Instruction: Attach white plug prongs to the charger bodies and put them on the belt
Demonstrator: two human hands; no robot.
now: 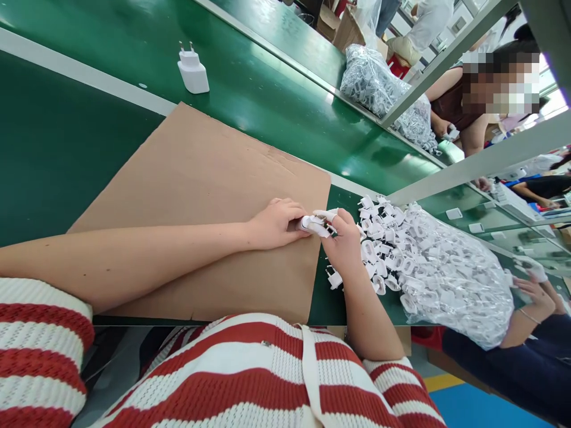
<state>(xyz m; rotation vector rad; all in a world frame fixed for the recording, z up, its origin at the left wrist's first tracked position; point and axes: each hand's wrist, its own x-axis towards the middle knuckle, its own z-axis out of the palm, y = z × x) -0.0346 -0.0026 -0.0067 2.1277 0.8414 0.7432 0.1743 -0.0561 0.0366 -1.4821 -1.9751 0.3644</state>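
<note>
My left hand (279,223) reaches across the brown cardboard sheet (214,172), its fingers closed on one end of a white plastic charger part (312,224). On the other side of that part is my right hand (343,238), gripping it with thumb and fingers near the sheet's right edge; white covers show on some fingertips. To the right lies a loose heap of white charger housings (379,244). A single white plug adapter (193,70), its two pins pointing away, rests on the green surface beyond the cardboard.
A clear bag full of white parts (459,279) sits right of the heap, with another person's hands (533,291) beside it. A second bag (379,83) lies behind a metal frame (482,157). More people are at the back right.
</note>
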